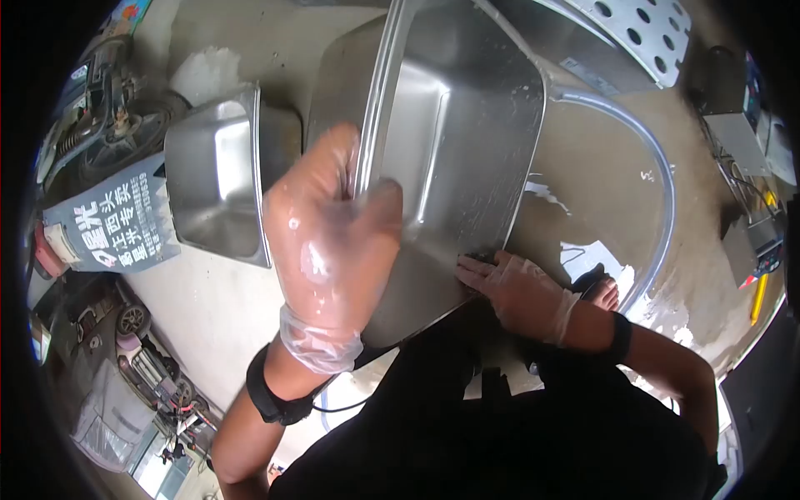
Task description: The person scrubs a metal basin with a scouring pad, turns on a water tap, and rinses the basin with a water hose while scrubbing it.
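Note:
A large stainless steel basin (433, 158) is tilted in front of me, with water drops on its inner wall. My left hand (333, 221), in a clear plastic glove, is closed around the basin's rim, thumb on the inner side. At the lower right of the basin, my gloved right hand (521, 287) presses its fingers against the inside wall. Under those fingertips is a small dark pad (477, 257), mostly hidden, its exact kind unclear.
A smaller steel basin (217, 179) stands on the floor to the left, beside a motorbike wheel (125, 137) and a grey printed flap (112, 221). A clear hose (662, 167) curves across the wet floor on the right. A perforated steel panel (637, 29) lies at the top right.

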Motion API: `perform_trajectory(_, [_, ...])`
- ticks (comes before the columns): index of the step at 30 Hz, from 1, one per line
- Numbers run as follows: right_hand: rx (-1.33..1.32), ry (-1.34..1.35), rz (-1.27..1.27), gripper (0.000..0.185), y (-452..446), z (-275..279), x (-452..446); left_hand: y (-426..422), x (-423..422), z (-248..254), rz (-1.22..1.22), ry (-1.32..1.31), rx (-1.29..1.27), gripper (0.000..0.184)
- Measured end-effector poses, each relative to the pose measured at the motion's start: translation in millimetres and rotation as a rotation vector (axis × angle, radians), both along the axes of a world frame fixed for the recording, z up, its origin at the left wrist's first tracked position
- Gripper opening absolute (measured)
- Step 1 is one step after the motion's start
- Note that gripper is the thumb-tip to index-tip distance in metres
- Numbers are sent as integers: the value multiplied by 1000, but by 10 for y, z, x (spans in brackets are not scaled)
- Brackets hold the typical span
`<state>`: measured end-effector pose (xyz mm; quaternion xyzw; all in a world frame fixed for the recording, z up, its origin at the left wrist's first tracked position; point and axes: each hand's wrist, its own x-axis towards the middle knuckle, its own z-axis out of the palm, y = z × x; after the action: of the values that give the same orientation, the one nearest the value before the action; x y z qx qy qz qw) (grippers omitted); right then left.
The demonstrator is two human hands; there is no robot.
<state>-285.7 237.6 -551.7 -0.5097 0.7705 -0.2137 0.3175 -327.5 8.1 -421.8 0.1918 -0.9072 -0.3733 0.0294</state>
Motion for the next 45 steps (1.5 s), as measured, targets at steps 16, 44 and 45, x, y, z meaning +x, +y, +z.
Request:
perform_trajectory(16, [72,153,116,67,215,-108,-241,-134,59,-35,-44,-23,28,22])
perform_trajectory(44, [-41,380,284,50,393,-533,-308,-77,44,-268,-38,121,118,19])
perform_trajectory(45, [-40,33,100,51,391,-480,-324,-81,72,-307,-35,141,141,20])
